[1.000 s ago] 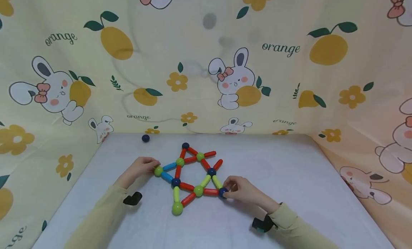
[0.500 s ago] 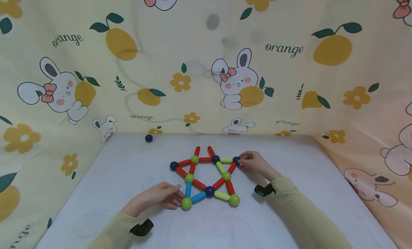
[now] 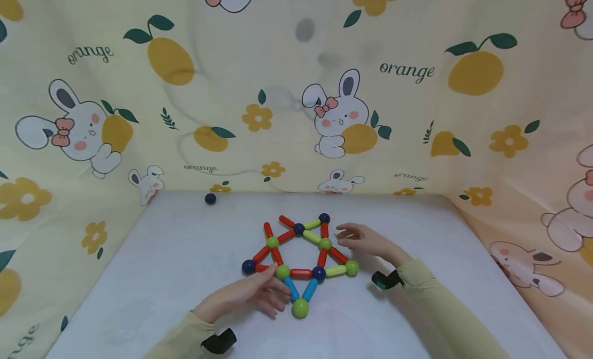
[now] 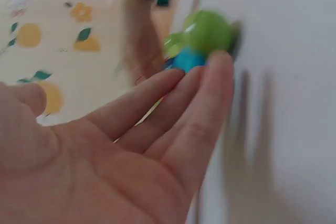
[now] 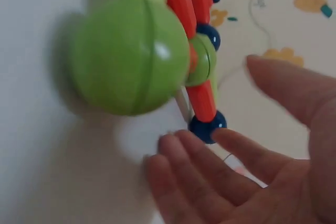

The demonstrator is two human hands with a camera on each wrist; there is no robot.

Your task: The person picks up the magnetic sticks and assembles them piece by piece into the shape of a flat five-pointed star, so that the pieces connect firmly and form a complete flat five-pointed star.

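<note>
A flat star-shaped frame of magnetic rods and balls (image 3: 302, 273) lies on the table. Its rods are red, yellow-green and blue; its balls are green and dark blue. Two red rods (image 3: 267, 229) at the back left end without a ball. My left hand (image 3: 250, 297) lies at the front left with straight fingers beside the blue rods (image 3: 310, 290); the left wrist view shows its fingertips by the front green ball (image 4: 207, 32). Loosely spread, my right hand (image 3: 370, 243) is just right of the frame, holding nothing, near the right green ball (image 5: 131, 56).
A loose dark blue ball (image 3: 210, 198) sits at the back left of the white table (image 3: 407, 215). Behind and beside the table hangs a cream cloth (image 3: 278, 55) printed with rabbits and oranges. A black wrist camera (image 3: 386, 280) is strapped to each wrist.
The frame has turned counter-clockwise, its blue rods swinging from the left to the front. My right hand has let go of a dark blue ball. My left hand has moved right and nearer.
</note>
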